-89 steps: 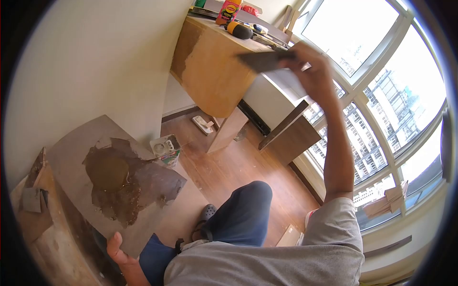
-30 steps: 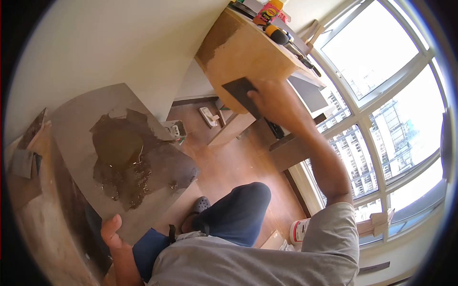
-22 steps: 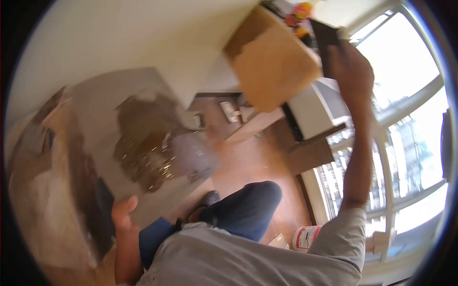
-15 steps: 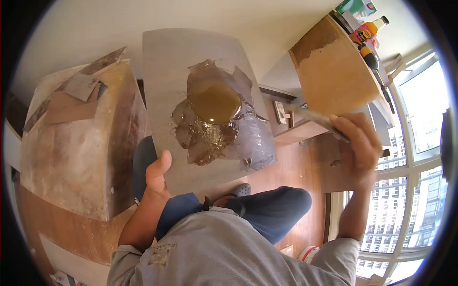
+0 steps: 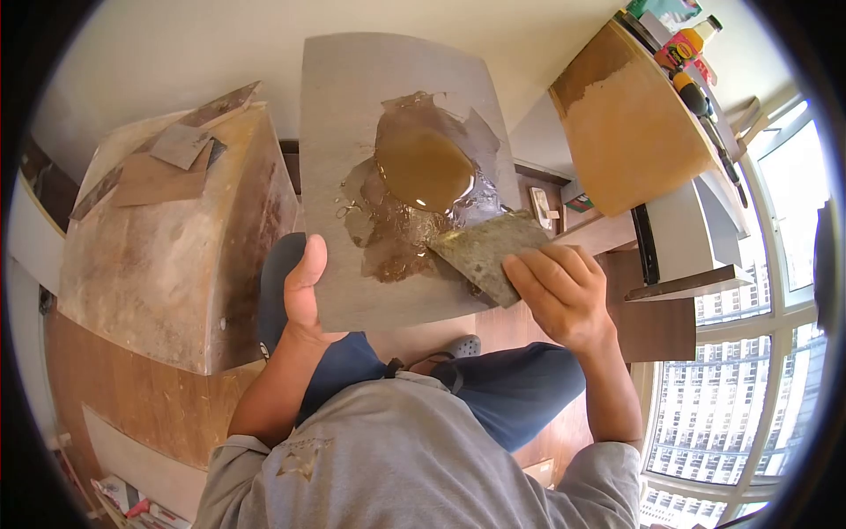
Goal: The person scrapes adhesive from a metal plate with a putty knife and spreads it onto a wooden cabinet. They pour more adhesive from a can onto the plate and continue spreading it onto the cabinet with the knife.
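My left hand [image 5: 306, 295] supports a large grey board [image 5: 339, 97] at its near left corner, thumb up along the edge and the other fingers hidden beneath. A glossy brown puddle [image 5: 423, 172] lies on the board, ringed by wet, smeared patches. Between the fingers and thumb of my right hand [image 5: 564, 295] is a flat, stained rectangular spreader [image 5: 493, 251]. Its far edge overlaps the wet smear just below the puddle, over the board's near right part.
At left stands a stained wooden box [image 5: 150, 264] with flat scraps [image 5: 163, 176] on top. A wooden cabinet [image 5: 634, 132] at right carries a bottle [image 5: 687, 48] and a yellow-and-black tool [image 5: 690, 93]. Windows [image 5: 714, 397] line the right side.
My right hand has swung left and down, bringing the spreader from beyond the board's right side onto the smear. The board and left hand appear shifted slightly right and up in view.
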`<state>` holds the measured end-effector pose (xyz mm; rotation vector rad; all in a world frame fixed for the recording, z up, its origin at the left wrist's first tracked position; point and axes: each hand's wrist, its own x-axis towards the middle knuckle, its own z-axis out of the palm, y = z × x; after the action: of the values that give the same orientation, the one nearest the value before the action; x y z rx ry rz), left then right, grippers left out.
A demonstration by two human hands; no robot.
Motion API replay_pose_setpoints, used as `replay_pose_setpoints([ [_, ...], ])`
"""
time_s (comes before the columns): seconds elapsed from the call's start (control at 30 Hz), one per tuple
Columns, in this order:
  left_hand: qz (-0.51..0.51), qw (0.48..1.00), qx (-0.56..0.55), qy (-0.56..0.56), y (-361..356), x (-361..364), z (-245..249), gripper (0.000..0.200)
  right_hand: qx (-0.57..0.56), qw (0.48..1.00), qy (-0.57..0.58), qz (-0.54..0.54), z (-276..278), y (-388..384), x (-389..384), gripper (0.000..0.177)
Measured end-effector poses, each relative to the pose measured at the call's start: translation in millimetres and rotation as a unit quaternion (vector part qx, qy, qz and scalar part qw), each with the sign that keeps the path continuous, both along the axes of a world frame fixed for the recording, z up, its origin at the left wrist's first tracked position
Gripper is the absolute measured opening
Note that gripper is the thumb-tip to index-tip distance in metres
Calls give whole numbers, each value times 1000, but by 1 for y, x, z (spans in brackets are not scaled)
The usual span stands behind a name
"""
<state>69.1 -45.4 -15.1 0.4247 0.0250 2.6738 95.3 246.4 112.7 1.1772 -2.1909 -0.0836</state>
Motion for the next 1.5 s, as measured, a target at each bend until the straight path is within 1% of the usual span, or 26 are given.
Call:
replay_pose_setpoints([
  [0.13, 4, 999, -31, 1, 0, -2, 0, 61, -7, 1000, 4, -8, 2, -2, -13, 40],
  [0.2, -32, 998, -44, 16, -2, -4, -4, 68, -11, 1000, 5, -17, 2, -5, -16, 39],
  [0.23, -33, 998, -44, 17, -1, -3, -3, 68, -4, 1000, 14, -11, 0, -6, -20, 39],
  [0.3, -72, 997, -28, 13, 2, -1, 0, 69, 5, 1000, 24, -3, 2, -7, -23, 38],
  [0.33, -71, 997, -26, 13, 3, -1, 3, 69, 4, 1000, 20, 1, 6, -7, -23, 37],
  [0.4, -52, 987, -152, 15, 4, -2, 10, 69, 6, 1000, 19, 8, 12, -9, -21, 35],
  [0.47, -60, 989, -137, 11, 3, -5, 8, 68, 0, 994, 108, -5, 17, -10, -11, 34],
  [0.6, -94, 991, -99, 6, 4, -10, 10, 64, -38, 990, 133, -11, 31, 3, -4, 32],
  [0.63, -94, 991, -98, 7, 5, -11, 10, 64, -40, 989, 140, -41, 36, 1, -1, 30],
  [0.67, -98, 992, -85, -2, 6, -12, 8, 63, -39, 988, 141, -41, 40, 2, -2, 30],
  [0.73, -105, 992, -68, -9, 9, -12, 7, 62, -90, 988, 117, -50, 51, 6, -9, 31],
  [0.8, -73, 991, -109, -36, 13, -11, 7, 61, -96, 985, 132, -50, 66, 7, -10, 33],
  [0.87, -79, 991, -99, -32, 14, -11, 1, 61, -141, 973, 181, -35, 78, 7, -11, 34],
  [0.93, -85, 992, -90, -29, 15, -11, -2, 61, -154, 971, 180, -28, 78, -1, -8, 33],
  [1.0, -82, 991, -104, -36, 16, -8, -2, 61, -90, 985, 142, -34, 71, -11, -5, 30],
  [1.03, -80, 991, -103, -37, 16, -7, -2, 61, -76, 990, 119, -7, 58, -9, -14, 33],
  [1.07, -89, 990, -104, -28, 16, -6, -1, 62, -75, 990, 117, -5, 46, -9, -16, 33],
  [1.13, -95, 990, -104, -23, 16, -4, 2, 62, -38, 997, 65, -22, 26, -10, -21, 36],
  [1.23, -93, 990, -104, -25, 14, 0, 3, 59, -49, 997, 53, -19, 8, -4, -29, 38],
  [1.3, -82, 981, -175, -12, 12, 1, 0, 62, -66, 995, 67, -20, 10, -2, -35, 36],
  [1.37, -86, 980, -178, 3, 11, 2, -5, 63, -85, 993, 85, -21, 15, -1, -42, 35],
  [1.43, -92, 979, -183, 20, 12, 3, -9, 64, -90, 993, 68, -33, 26, -2, -47, 36],
  [1.5, -101, 976, -189, 32, 12, 3, -11, 64, -82, 994, 66, -27, 23, -1, -55, 37],
])
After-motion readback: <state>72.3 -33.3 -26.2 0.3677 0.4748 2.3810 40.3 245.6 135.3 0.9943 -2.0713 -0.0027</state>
